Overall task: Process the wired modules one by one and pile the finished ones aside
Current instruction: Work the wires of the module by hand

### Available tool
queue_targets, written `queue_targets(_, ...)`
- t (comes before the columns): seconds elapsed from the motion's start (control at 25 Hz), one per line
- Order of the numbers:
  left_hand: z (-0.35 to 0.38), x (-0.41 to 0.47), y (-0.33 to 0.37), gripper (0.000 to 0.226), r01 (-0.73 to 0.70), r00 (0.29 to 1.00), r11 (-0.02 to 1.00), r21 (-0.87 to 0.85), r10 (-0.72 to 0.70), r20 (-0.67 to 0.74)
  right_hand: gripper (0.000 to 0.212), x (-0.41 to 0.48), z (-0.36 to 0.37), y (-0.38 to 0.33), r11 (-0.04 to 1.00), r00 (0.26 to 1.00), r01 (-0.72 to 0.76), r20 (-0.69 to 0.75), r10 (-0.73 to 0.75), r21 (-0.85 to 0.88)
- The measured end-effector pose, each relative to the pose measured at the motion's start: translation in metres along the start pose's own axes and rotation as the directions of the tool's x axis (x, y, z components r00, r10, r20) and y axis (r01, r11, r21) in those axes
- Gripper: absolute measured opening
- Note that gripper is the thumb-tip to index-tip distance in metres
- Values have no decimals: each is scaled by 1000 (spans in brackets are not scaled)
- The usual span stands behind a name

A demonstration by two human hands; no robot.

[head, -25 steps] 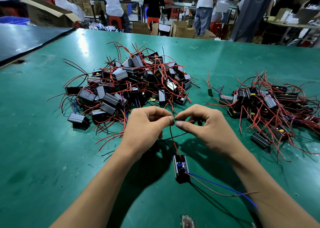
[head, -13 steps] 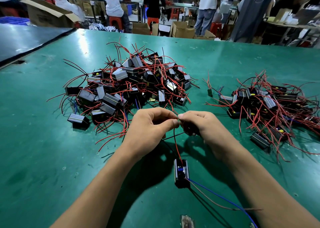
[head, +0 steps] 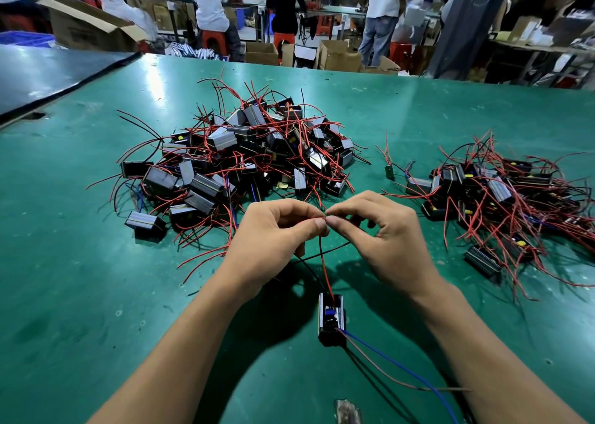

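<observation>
Right fingers [head: 354,205] uncurled, wire [head: 323,262] pinched, piles [head: 251,153] flanking

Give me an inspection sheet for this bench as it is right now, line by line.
Surface: green table, glossy.
Job's things: one module below the hands; big pile ahead left; smaller pile at right.
Clutter: small green board between the piles; unclear object at the near edge.
Hands: left hand and right hand both pinch the module's red wire.
Cables: blue wire trails right; black wire under the hands.
Surroundings: people at benches, cardboard boxes.
</observation>
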State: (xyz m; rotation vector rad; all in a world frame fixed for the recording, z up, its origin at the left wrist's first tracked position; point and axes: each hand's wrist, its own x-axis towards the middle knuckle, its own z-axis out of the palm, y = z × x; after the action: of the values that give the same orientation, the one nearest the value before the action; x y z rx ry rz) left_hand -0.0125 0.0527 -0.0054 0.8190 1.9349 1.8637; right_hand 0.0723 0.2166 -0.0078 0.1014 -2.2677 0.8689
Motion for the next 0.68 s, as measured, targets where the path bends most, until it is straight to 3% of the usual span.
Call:
queue_targets(0.12, -2, 0, 0, 4, -30, 999, 999, 36, 31, -14, 4, 1, -2, -5, 971, 974, -215, 90, 207, 100)
queue_targets(0.24, 1, -2, -1, 5, -108, 991, 970, 217, 122, -51, 12, 3, -3, -10, 907, 917, -383, 191, 350, 176)
queue_targets(0.36, 6, -4, 0, 5, -151, 982, 937, 316, 180, -64, 16, 6, -5, -11, 866, 869, -468, 271, 414, 175)
queue_targets(0.52, 5, -5, 1, 5, -150, 985, 947, 285, 168, -41, 14, 7, -11, -10, 806, 828, -534, 351, 437, 256)
queue_targets(0.68, -5, -1, -1, 6, -162, 934, 910, 381, 265, -237, 20, 10, -22, 1, 762, 807, -585, 298, 511, 277)
